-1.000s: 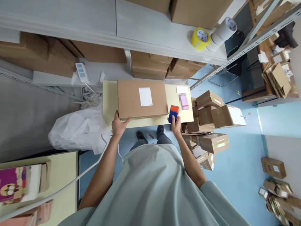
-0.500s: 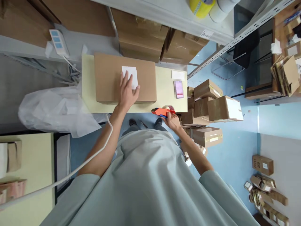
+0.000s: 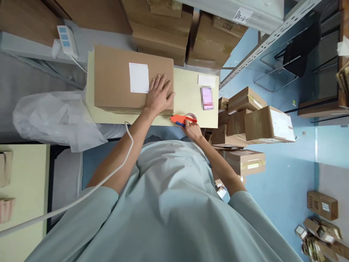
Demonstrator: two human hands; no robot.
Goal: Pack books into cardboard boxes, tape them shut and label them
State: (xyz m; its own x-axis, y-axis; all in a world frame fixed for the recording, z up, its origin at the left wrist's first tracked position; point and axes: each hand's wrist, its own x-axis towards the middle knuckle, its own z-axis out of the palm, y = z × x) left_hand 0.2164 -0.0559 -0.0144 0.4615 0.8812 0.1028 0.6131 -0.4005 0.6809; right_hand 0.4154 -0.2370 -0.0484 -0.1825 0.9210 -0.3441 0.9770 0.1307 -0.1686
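A closed cardboard box (image 3: 114, 80) lies on a narrow pale yellow table (image 3: 188, 82), with a white label (image 3: 139, 78) on its top. My left hand (image 3: 159, 94) rests flat on the box's right part, fingers spread, just right of the label. An orange and blue tape dispenser (image 3: 180, 119) is gripped in my right hand (image 3: 193, 130) at the table's front edge, close to the box's front right corner. Part of a tape roll shows behind the dispenser. Right of the box, a pink pixelated item (image 3: 207, 98) and a white slip (image 3: 206, 79) lie on the table.
Behind the table, a shelf (image 3: 259, 18) holds large cartons (image 3: 163, 36) and a power strip (image 3: 67, 40). Stacked parcels (image 3: 259, 123) stand on the floor to the right. A plastic bag (image 3: 54, 118) bulges at the left. A white cable (image 3: 109, 178) crosses my left arm.
My left hand went from the box's front left corner onto its top, then slid right past the label. The tape dispenser turned in my right hand and came nearer the box's right end.
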